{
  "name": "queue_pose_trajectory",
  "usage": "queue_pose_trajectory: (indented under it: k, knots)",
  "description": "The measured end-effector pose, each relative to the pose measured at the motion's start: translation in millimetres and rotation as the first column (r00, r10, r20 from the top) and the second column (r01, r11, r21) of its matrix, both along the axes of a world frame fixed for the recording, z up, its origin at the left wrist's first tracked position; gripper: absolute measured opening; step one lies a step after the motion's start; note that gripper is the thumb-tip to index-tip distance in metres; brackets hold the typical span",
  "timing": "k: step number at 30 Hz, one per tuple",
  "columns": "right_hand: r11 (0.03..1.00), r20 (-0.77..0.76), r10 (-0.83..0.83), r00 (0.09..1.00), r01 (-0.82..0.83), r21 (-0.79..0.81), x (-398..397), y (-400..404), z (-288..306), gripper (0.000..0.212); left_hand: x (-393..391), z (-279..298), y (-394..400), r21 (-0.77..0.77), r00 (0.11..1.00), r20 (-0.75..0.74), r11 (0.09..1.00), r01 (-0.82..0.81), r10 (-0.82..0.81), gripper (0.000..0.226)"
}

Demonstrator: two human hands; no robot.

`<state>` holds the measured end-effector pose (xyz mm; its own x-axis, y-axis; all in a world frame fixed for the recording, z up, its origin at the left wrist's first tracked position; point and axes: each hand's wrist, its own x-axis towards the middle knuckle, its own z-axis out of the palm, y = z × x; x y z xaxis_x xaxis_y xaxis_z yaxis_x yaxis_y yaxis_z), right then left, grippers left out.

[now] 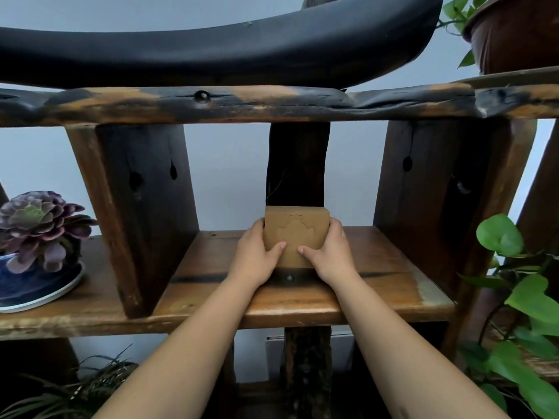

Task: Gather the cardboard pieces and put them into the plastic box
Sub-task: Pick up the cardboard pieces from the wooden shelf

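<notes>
A stack of brown cardboard pieces [295, 229] stands nearly upright on the wooden shelf [378, 261], in the middle bay, leaning toward the dark post behind it. The front piece has a cut outline on its face. My left hand [254, 258] grips the stack's left edge, thumb on the front. On the right edge sits my right hand [331, 255], thumb also on the front. The plastic box is not in view.
A purple succulent in a blue pot [36, 237] sits on the shelf at the left. Thick wooden uprights [142, 213] flank the bay. Green vine leaves [526, 297] hang at the right. A dark curved beam [211, 52] spans above.
</notes>
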<state>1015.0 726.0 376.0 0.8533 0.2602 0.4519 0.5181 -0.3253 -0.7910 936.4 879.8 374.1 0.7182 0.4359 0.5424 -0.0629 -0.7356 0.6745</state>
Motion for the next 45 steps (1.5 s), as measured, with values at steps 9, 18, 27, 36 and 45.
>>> queue_pose_trajectory:
  k: [9, 18, 27, 36, 45]
  knots:
    - [0.998, 0.036, -0.002, 0.999, 0.005, -0.069, 0, 1, -2, 0.080, -2, 2, -3, -0.098, 0.984, -0.122, 0.988, 0.121, -0.133, 0.056]
    - [0.972, -0.155, 0.178, 0.972, -0.199, -0.128, -5, -19, 14, 0.070, -14, 14, -8, -0.246, 0.984, -0.139, 0.967, 0.070, -0.107, 0.061]
    - [0.982, -0.214, 0.183, 0.959, -0.187, 0.006, -52, -50, 12, 0.064, -66, 19, -18, -0.279, 0.986, -0.116, 0.957, 0.081, -0.118, 0.055]
    - [0.933, -0.331, 0.350, 0.876, -0.296, 0.203, -140, -98, 7, 0.037, -159, 4, -60, -0.559, 0.961, -0.033, 0.802, 0.211, -0.276, 0.044]
    - [0.893, -0.417, 0.422, 0.805, -0.290, 0.344, -208, -132, -20, 0.045, -226, -19, -102, -0.630, 0.965, -0.040, 0.756, 0.177, -0.259, 0.043]
